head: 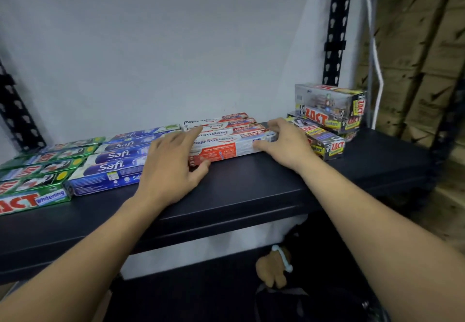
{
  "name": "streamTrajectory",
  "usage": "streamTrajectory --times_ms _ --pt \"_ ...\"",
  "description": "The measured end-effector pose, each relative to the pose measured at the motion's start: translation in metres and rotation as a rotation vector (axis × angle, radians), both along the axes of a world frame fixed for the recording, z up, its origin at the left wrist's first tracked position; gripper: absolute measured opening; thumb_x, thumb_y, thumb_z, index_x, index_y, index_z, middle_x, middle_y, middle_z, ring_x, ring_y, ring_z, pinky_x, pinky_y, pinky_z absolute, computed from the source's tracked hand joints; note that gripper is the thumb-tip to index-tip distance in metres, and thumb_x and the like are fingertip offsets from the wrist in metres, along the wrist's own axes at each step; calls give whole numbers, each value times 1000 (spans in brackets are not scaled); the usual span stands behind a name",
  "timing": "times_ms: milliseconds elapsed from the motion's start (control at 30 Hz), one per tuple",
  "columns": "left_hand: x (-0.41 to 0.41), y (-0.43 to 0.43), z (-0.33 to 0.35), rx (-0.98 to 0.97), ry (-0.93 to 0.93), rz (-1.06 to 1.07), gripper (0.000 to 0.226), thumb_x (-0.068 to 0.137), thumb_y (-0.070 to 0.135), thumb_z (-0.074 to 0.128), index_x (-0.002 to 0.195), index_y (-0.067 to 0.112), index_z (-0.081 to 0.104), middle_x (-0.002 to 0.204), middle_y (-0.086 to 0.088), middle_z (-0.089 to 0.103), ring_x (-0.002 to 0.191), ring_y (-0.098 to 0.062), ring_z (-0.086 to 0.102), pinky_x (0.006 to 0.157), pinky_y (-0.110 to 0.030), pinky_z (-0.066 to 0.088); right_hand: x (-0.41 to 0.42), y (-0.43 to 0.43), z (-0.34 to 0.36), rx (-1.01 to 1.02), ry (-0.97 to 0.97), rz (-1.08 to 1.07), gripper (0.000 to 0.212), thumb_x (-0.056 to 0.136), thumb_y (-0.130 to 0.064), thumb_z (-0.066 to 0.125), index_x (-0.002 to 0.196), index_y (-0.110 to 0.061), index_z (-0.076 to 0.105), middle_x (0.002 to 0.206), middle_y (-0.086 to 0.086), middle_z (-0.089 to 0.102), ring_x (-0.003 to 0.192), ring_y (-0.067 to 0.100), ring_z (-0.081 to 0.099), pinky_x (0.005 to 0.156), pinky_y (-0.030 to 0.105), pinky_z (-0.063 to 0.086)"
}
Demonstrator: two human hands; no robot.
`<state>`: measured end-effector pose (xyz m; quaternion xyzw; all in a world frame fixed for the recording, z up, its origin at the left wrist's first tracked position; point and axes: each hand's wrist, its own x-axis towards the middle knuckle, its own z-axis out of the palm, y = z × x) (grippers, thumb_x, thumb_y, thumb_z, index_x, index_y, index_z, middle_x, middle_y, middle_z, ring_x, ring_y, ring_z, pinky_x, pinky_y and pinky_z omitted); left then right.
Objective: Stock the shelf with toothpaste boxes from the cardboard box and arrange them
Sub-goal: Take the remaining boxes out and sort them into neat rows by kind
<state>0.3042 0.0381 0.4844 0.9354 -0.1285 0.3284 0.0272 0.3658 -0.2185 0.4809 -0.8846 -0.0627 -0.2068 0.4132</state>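
Several red-and-white Pepsodent toothpaste boxes [226,140] lie side by side in a row on the black shelf [251,191]. My left hand [171,168] lies over the row's left end, fingers spread on top and thumb against the front box. My right hand [284,143] cups the row's right end, fingers on top and thumb at the front box's corner. To the left lie blue Safi boxes [113,163], and further left green Zact Whitening boxes [35,180]. The cardboard box is out of view.
Silver-and-yellow Zact boxes [329,115] are stacked loosely at the shelf's right end, close to my right hand. A black perforated upright [336,27] and a white cable [376,52] stand behind them. Below the shelf a brown soft toy [273,269] lies on dark things.
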Motion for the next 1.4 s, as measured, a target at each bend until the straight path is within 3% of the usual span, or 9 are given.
streamTrajectory --times_ms 233,400,500,633,767,933,1100,1200,1400 --pt "-1 -76 0 45 66 -132 70 86 59 51 149 31 37 155 6 39 143 -19 31 117 -44 20 -15 3 4 81 -247 -104 25 86 -16 62 111 -18 67 106 -2 70 97 15 63 87 29 52" --pt "22 -109 -2 95 73 -148 68 87 56 47 149 28 38 155 4 39 145 -20 29 118 -43 16 -33 -19 11 -134 -565 -142 20 83 -12 55 98 -20 67 99 -7 67 98 18 53 85 37 46" --pt "39 -111 -4 114 108 -128 70 90 58 42 152 28 33 158 3 33 147 -19 24 120 -42 13 -40 -56 28 -268 -718 -310 22 77 -16 59 98 -20 66 107 -6 63 102 23 50 84 37 42" --pt "50 -112 -5 103 166 -155 75 87 60 40 153 26 31 159 2 32 145 -21 29 120 -43 17 -32 -106 48 -335 -455 -559 47 78 -34 60 123 -25 58 126 2 50 114 29 46 92 39 37" --pt "52 -113 -5 123 191 -149 79 83 65 32 152 26 33 158 3 35 144 -21 33 118 -42 19 -26 -127 46 -206 -157 -358 67 84 -45 65 144 -26 44 134 7 57 125 30 49 101 37 41" --pt "53 -110 -5 120 202 -153 80 83 66 30 152 28 33 158 4 35 144 -21 33 117 -42 20 -29 -129 39 -96 -232 -322 58 85 -39 66 140 -29 51 118 0 69 121 25 51 99 31 41" --pt "53 -111 -5 132 216 -146 81 82 67 27 153 29 31 159 5 33 144 -20 31 117 -41 20 -49 -143 25 -13 -369 -491 56 82 -44 65 136 -32 56 97 1 72 108 29 55 88 23 34" --pt "52 -111 -5 132 209 -146 81 81 67 27 153 29 31 158 6 33 144 -19 31 117 -41 20 -76 -156 15 10 -420 -615 59 81 -44 66 137 -30 56 97 3 74 102 33 59 92 25 35" --pt "51 -109 -5 91 220 -157 85 77 71 27 151 29 36 157 5 37 143 -19 33 117 -41 21 -109 -167 -11 -207 -200 -754 57 79 -39 68 134 -28 56 97 15 72 95 40 63 80 39 50"
